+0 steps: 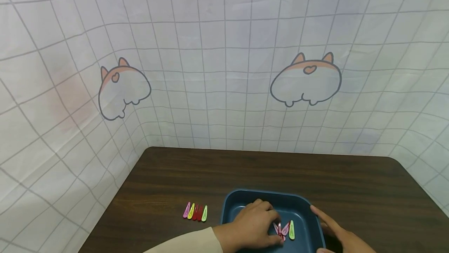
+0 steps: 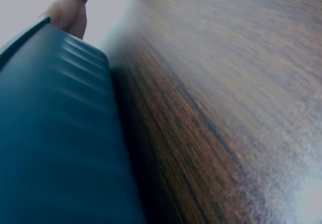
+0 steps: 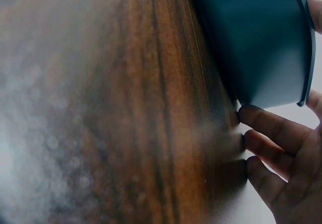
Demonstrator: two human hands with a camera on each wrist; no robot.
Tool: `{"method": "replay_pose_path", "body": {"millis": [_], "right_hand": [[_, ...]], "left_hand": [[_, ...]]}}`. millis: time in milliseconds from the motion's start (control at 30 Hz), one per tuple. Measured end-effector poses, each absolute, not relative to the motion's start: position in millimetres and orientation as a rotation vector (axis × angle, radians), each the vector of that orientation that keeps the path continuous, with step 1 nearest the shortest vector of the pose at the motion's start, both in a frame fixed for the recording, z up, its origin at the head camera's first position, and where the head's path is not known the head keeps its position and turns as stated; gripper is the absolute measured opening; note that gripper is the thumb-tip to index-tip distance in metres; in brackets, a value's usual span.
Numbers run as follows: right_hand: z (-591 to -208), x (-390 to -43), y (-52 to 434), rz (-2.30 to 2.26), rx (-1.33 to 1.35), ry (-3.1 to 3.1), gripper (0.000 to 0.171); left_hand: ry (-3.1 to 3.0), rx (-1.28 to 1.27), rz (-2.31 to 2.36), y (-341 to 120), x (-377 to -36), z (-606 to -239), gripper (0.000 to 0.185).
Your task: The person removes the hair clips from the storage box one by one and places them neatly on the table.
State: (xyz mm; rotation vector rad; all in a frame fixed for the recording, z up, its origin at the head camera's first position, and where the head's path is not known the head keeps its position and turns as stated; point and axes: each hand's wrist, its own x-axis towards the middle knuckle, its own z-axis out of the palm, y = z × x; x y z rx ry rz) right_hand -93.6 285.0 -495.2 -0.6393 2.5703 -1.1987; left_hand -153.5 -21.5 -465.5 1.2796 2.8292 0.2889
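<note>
My left hand reaches over the left wall into a dark blue tray. Its thumb and index finger are spread at a small pile of pink and red hair clips. Right of that pile lies a green hair clip. At the tray's right side, my right hand rests a straight index finger on the rim. In the right wrist view, several fingertips touch the table beside the tray's base. The left wrist view shows mainly the tray's outer wall, with part of a hand at the rim.
Left of the tray, several hair clips lie side by side in a row: a pink clip, a yellow clip, red clips and a green clip. The brown wooden table meets a white gridded curtain behind.
</note>
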Motion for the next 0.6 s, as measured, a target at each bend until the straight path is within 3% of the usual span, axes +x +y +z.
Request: {"method": "replay_pose_path", "body": {"millis": [600], "right_hand": [[-497.9, -95.6, 285.3, -1.194, -0.627, 2.571, 0.092]], "left_hand": [[2.823, 1.32, 0.208, -19.2, -154.3, -468.1, 0.053]]}}
